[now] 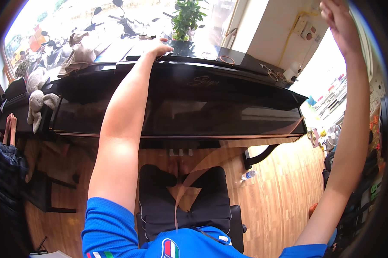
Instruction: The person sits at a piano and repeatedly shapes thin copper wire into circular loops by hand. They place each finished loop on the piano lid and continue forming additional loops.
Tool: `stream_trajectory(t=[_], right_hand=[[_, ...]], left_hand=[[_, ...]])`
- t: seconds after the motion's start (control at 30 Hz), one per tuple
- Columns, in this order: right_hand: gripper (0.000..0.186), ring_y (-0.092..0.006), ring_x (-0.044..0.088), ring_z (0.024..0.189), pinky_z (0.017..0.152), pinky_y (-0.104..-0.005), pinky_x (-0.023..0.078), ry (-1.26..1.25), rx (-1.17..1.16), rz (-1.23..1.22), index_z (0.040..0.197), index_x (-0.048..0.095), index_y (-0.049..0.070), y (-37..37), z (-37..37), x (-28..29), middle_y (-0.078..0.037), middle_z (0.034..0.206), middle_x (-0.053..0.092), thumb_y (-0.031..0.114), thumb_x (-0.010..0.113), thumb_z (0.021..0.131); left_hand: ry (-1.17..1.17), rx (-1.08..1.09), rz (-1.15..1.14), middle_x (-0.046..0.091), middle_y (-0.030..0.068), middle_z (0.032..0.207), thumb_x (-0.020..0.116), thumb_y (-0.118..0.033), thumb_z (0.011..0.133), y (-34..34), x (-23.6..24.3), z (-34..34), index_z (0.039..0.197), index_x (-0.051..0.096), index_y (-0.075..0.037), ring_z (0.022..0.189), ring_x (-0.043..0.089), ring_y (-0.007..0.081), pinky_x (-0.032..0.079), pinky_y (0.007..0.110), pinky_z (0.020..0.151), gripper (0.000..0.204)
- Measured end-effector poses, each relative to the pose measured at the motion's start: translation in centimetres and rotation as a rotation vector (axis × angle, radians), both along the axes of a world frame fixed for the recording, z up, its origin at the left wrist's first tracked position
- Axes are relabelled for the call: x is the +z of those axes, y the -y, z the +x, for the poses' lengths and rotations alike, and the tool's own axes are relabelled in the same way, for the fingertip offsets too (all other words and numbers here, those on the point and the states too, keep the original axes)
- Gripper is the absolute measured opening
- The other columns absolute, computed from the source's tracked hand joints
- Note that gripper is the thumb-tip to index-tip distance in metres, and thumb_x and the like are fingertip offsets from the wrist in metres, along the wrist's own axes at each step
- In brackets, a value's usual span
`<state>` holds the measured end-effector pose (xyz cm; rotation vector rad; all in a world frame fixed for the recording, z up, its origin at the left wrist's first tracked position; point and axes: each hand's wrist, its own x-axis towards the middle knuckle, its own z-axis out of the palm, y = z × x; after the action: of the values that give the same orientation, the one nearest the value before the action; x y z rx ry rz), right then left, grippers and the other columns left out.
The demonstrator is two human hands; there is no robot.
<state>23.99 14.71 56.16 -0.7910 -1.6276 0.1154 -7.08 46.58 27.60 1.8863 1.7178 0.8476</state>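
A black upright piano (176, 101) stands in front of me, its key cover down. My left arm reaches out to the piano's top, where my left hand (158, 47) rests at the front edge of the lid. Its thumb and fingers are spread, and I see nothing in them. Close beyond that hand stands a leafy green plant (186, 23). My right arm is raised high on the right, with my right hand (341, 28) up beside the wall, away from the piano. The fingers there look loosely extended and hold nothing visible; the picture's upper edge cuts part of them off.
A grey cloth (78, 56) lies left on the piano top; a tangled cord (273, 74) lies right. A plush toy (38, 103) sits at the left end, near another person's hands (12, 123). A water bottle (248, 175) lies on the wooden floor (271, 189).
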Motion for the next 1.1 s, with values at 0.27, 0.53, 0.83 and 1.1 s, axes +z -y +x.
stream_trajectory(t=[0.27, 0.53, 0.83, 1.1], right_hand=[[0.019, -0.0068, 0.061, 0.054, 0.049, -0.0192, 0.048, 0.232, -0.056, -0.252, 0.112, 0.066, -0.001, 4.8, 0.8, -8.8, -0.016, 0.102, 0.075, 0.007, 0.066, 0.095], [0.017, -0.0015, 0.048, 0.049, 0.044, -0.0182, 0.036, 0.231, -0.130, -0.403, 0.107, 0.071, 0.003, 6.0, 1.0, -13.5, -0.005, 0.082, 0.074, 0.016, 0.066, 0.098], [0.021, -0.0022, 0.047, 0.052, 0.045, -0.0190, 0.036, 0.179, 0.151, -0.474, 0.105, 0.071, 0.001, 3.0, 0.7, -17.6, -0.002, 0.079, 0.073, 0.019, 0.068, 0.097], [0.033, -0.0034, 0.042, 0.058, 0.053, -0.0205, 0.033, 0.363, 0.140, -0.809, 0.092, 0.076, 0.004, 0.0, 3.7, -24.1, 0.006, 0.063, 0.054, 0.035, 0.067, 0.098]], left_hand=[[0.026, 0.123, 0.158, 0.065, 0.0186, 0.125, 0.085, -0.049, 0.072, -1.2, -0.3, -0.8, 0.144, 0.048, -0.007, 0.109, 0.064, 0.0231, 0.050, 0.037, 0.097, 0.091], [0.308, 0.205, 0.455, 0.068, 0.0160, 0.117, 0.088, -0.057, 0.069, 3.2, 3.7, -1.1, 0.129, 0.060, 0.001, 0.108, 0.066, 0.0233, 0.052, 0.035, 0.096, 0.088], [0.671, -0.914, -0.074, 0.062, 0.0055, 0.081, 0.051, -0.052, 0.102, 25.5, 7.0, 9.4, 0.131, 0.061, -0.005, 0.071, 0.061, 0.0140, 0.051, 0.027, 0.072, 0.056], [0.765, -0.609, -0.181, 0.030, -0.0115, 0.058, 0.055, -0.036, 0.105, 27.5, 0.9, 7.1, 0.085, 0.061, -0.005, 0.047, 0.023, -0.0004, 0.017, 0.020, 0.043, 0.037]])
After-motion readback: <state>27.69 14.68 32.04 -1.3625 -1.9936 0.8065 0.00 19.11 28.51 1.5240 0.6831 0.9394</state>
